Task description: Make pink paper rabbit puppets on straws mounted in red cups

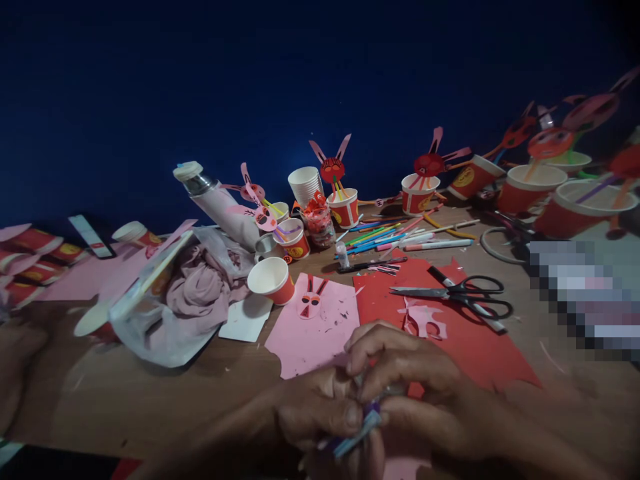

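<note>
Showing between both hands at the near side of the table (150,407), a small blue and purple item (357,435) is pinched by bent fingers, its exact form hidden by blur and by the grip. By the left hand (317,407) it is held from one side, the thumb laid along it and the fingers curled in. By the right hand (420,377) it is met from the other side: the thumb tip is set against it, and the fingers are arched over toward the left hand, slightly parted. Whether anything else is enclosed cannot be told. Just beyond the hands, a pink sheet (300,340) topped by a rabbit-like paper face (309,305) is laid beside a red sheet (493,360), partly covered by black-handled scissors (453,291).
</note>
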Motion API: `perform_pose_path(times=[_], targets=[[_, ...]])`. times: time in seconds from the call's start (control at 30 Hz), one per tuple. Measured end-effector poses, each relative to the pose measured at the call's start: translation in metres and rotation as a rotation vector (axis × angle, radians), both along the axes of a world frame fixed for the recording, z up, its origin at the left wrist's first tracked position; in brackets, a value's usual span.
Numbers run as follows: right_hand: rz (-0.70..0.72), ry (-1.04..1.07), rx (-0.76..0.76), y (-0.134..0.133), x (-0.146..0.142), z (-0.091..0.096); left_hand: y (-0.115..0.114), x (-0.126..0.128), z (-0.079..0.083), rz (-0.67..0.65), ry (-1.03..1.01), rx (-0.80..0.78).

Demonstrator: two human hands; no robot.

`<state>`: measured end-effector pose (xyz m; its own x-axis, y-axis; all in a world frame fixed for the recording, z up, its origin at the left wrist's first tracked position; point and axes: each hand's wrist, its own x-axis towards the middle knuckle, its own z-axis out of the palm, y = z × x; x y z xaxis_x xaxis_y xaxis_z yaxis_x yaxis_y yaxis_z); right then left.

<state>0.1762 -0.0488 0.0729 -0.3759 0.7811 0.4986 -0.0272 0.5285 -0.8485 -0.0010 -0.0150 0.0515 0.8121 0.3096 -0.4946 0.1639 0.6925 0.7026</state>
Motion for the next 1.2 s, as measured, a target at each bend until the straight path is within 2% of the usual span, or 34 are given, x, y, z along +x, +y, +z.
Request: perform_pose_path(times=[0.1, 0.2, 0.27, 0.4, 0.43, 0.47, 0.53, 0.63, 0.83, 1.0, 1.2], targets=[[-0.040, 0.001, -0.039, 0.001, 0.001, 0.001, 0.003, 0.002, 0.007, -0.063, -0.104, -0.125], [-0.079, 0.006, -0.064, 0.004, 0.002, -0.001, 0.010, 0.005, 0.014, -0.059, -0.065, -0.014], [-0.119, -0.010, -0.079, 0.007, 0.004, -0.003, 0.015, 0.006, 0.019, -0.017, -0.004, 0.178], [-0.271, -0.094, -0.163, 0.010, 0.005, -0.010, 0.015, 0.003, 0.029, 0.324, 0.260, 0.819], [-0.306, -0.108, -0.178, 0.010, 0.005, -0.011, 0.013, 0.003, 0.030, 0.375, 0.301, 0.947], [-0.332, -0.116, -0.188, 0.011, 0.004, -0.012, 0.011, 0.004, 0.030, 0.411, 0.324, 1.043], [-0.371, -0.118, -0.197, 0.011, 0.002, -0.013, 0.006, 0.007, 0.028, 0.420, 0.314, 1.134], [-0.426, -0.109, -0.222, 0.012, -0.001, -0.016, 0.003, 0.015, 0.021, 0.463, 0.300, 1.122], [-0.468, -0.065, -0.292, 0.011, -0.005, -0.023, 0.006, 0.028, 0.005, 0.564, 0.249, 0.927], [-0.488, -0.096, -0.415, 0.009, -0.002, -0.024, 0.008, 0.031, 0.007, 0.571, 0.259, 0.908], [-0.349, -0.076, -0.462, 0.011, 0.004, -0.021, 0.012, 0.029, 0.013, 0.520, 0.264, 0.792]])
